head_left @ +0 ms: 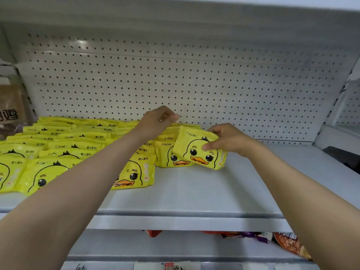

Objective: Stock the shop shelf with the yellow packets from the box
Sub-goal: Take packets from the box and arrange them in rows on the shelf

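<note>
Here the right hand [229, 140] pinches a soft, glossy yellow duck-print plastic packet [198, 151], tilted atop the rightmost row on the white metal shelf [194, 191], seemingly light and slippery, best gripped at its edges; the left hand [159, 118] hovers loosely curled, empty

Cut off by the left edge: the brown package [10, 108], only part of its dark print visible, not readable. Also cut there: the nearest yellow packets [9, 172] of the front row. Hidden behind the left forearm [93, 172]: part of one duck-face packet [136, 176]. Under the right hand [228, 138]: the top corner of the tilted packet [198, 151]. Below the shelf lip [185, 221], only slivers of colourful bags [288, 244], kind unclear. Price labels [171, 266] at the bottom edge cropped and blurred.
</note>
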`<state>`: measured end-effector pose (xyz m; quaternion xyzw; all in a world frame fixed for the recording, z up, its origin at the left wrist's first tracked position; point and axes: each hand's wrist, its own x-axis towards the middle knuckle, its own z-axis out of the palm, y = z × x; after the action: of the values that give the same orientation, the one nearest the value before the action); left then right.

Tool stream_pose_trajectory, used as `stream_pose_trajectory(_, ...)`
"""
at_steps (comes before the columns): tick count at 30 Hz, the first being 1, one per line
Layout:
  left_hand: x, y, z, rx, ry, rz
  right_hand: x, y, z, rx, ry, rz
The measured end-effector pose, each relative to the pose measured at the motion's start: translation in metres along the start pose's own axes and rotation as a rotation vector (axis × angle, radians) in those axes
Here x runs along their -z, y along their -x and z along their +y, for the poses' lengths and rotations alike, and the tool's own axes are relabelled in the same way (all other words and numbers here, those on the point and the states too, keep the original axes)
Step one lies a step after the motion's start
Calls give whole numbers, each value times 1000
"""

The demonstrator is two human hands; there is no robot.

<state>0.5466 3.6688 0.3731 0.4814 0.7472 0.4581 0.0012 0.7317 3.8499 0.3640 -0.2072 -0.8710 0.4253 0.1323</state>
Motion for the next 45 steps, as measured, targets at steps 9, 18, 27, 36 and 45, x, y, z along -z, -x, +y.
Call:
stream_pose_trajectory(9, -11, 11, -10, 19, -448, -394, -55, -29, -10, 105, 267, -154)
stream_pose_trajectory(18, -17, 15, -19, 82, -716, -295, -62, -24, 2, 254, 504, 154)
stream_pose_trajectory(27, -36, 31, -1, 230, -962, -108, -69, -12, 0, 220, 733, 245)
stream_pose_trajectory(36, -10, 91, 24, 260, -726, 177, -57, 10, -42, 288, 709, 255)
stream_pose_trajectory(45, 77, 188, 38, 306, -839, 373, -103, 51, -112, 573, 638, 191)
